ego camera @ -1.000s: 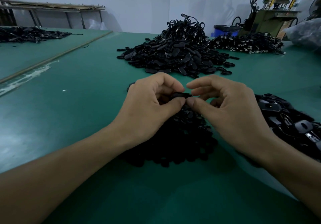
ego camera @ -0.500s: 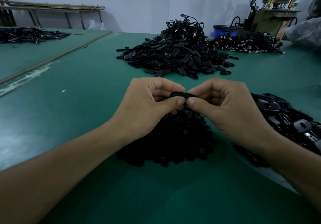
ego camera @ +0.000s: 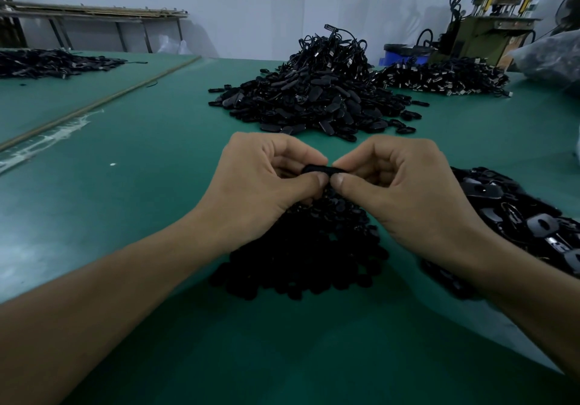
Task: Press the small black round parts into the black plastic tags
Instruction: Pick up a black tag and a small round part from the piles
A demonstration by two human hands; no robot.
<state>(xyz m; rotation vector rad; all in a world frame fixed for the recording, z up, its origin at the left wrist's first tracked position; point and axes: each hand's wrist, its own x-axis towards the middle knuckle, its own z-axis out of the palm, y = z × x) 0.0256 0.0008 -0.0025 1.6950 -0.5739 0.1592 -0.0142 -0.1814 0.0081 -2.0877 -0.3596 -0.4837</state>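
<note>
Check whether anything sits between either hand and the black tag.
Nothing visible. The left hand and right hand both pinch the tag directly, above the pile of round parts; the press point is hidden.

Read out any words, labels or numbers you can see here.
No text can be read.
The tag pinched by the left hand and right hand shows no print.
Glints on the pile of tags at right and the machine at the back are too dim and small to tell.

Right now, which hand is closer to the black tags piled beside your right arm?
Right. The right hand is just left of the pile of black plastic tags; the left hand is farther left, beyond the right hand.
</note>
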